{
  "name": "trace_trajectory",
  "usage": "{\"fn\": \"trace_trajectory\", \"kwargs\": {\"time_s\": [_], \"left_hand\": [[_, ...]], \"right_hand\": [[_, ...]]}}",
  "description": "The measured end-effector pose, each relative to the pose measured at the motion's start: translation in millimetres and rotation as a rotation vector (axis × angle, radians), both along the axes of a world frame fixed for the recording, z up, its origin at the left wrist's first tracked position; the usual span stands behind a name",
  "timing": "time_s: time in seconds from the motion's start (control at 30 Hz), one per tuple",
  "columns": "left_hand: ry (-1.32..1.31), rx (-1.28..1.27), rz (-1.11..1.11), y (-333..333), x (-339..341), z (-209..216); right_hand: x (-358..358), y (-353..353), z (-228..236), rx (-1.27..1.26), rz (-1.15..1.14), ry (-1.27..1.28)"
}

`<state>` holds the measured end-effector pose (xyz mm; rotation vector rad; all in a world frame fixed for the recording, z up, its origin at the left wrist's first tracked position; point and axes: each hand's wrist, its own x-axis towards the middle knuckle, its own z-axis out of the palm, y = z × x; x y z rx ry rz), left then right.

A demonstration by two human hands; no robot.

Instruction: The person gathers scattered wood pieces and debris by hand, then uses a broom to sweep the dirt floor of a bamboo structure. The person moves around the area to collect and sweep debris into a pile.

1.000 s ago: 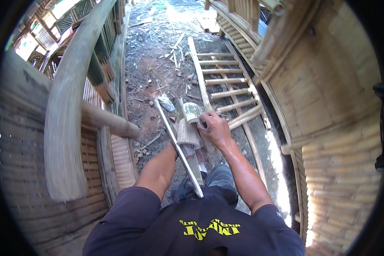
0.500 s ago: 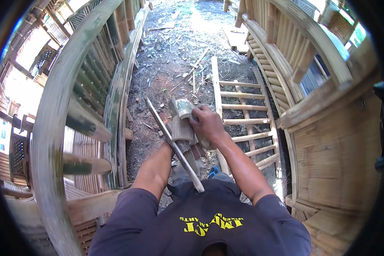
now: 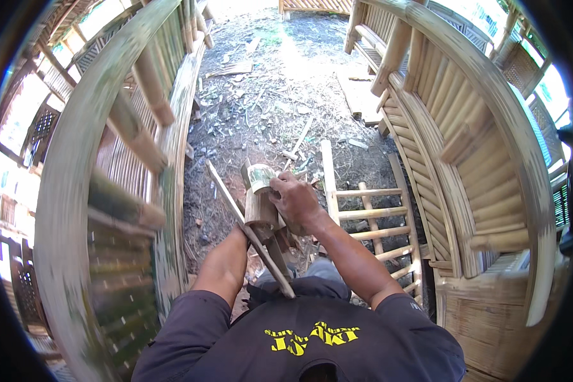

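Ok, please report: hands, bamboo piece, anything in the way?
Right hand curled against green-patched bamboo piece. Left hand hidden. Wooden stick slants close by, left side.

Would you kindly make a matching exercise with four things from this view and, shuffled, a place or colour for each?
1. bamboo ladder
2. thin stick
3. right hand
4. shirt

A. at the right edge of a curved bamboo piece
B. dark, with yellow lettering
C. farther right than the right hand
D. slanting, its near end at the shirt

Pairs: 1-C, 2-D, 3-A, 4-B
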<state>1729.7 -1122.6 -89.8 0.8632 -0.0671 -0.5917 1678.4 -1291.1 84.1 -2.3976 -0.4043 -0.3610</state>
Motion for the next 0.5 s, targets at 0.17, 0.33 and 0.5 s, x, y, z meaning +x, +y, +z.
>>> {"fn": "trace_trajectory", "kwargs": {"time_s": [0.17, 0.33, 0.5], "left_hand": [[-0.011, -0.006, -0.051, -15.0, 197.3, 33.4], [-1.411, 1.684, -0.272, -51.2, 393.9, 37.0], [-1.494, 1.92, -0.232, -98.7, 592.7, 48.7]], "right_hand": [[188.6, -18.5, 5.9, 0.033, 0.004, -0.04], [392.4, -52.2, 2.0, 0.039, -0.003, -0.052], [592.2, -92.8, 6.6, 0.03, 0.011, -0.042]]}}
